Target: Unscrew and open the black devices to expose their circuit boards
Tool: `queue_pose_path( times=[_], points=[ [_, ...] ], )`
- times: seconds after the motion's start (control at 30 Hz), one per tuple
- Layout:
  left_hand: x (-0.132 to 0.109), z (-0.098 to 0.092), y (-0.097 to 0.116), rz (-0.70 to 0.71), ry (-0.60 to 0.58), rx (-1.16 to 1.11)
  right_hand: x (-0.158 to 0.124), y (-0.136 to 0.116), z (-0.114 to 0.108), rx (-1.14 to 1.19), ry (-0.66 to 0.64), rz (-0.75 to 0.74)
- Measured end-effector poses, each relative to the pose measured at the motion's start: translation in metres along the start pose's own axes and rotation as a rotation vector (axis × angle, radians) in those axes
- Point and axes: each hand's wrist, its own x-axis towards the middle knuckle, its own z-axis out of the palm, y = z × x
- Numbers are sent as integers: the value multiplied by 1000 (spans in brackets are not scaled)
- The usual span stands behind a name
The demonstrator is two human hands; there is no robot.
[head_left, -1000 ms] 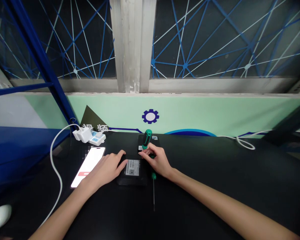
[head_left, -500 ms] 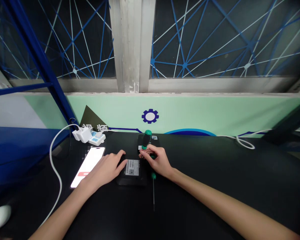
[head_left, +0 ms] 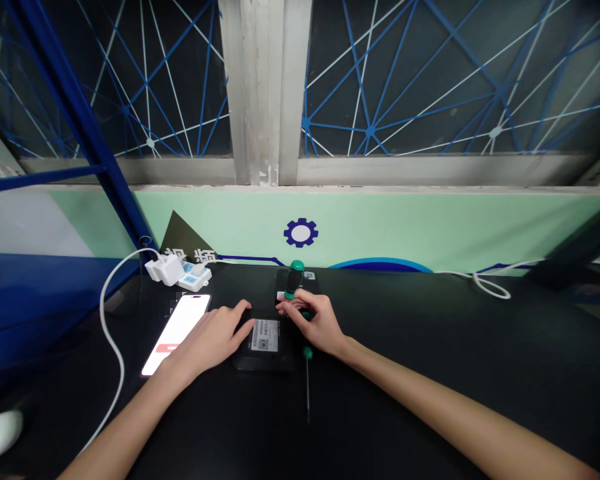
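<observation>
A flat black box-shaped device [head_left: 265,362] with a white printed label [head_left: 265,335] lies on the dark table. My left hand [head_left: 225,337] rests along its left side, thumb and forefinger stretched apart, the thumb touching the top near the label. At the far right corner of the device, my right hand [head_left: 315,321] is closed around a screwdriver [head_left: 295,279] with a green and black handle, held nearly upright. Its tip is hidden by the fingers. Just below that hand lies a second green-handled screwdriver [head_left: 307,380], its shaft pointing towards me.
A second black object [head_left: 310,283] with labels sits behind my right hand. To the left are a phone [head_left: 185,327] with a lit screen, a white power strip [head_left: 194,277] with a charger [head_left: 166,269], and a white cable [head_left: 111,333]. The green wall [head_left: 380,227] borders the table's far edge.
</observation>
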Motion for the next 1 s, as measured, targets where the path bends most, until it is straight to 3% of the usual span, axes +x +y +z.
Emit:
queue_pose_path(
  times=[1.0],
  points=[
    [-1,-1,1,-2,2,-8,0,4,1,-14,24,27]
  ],
)
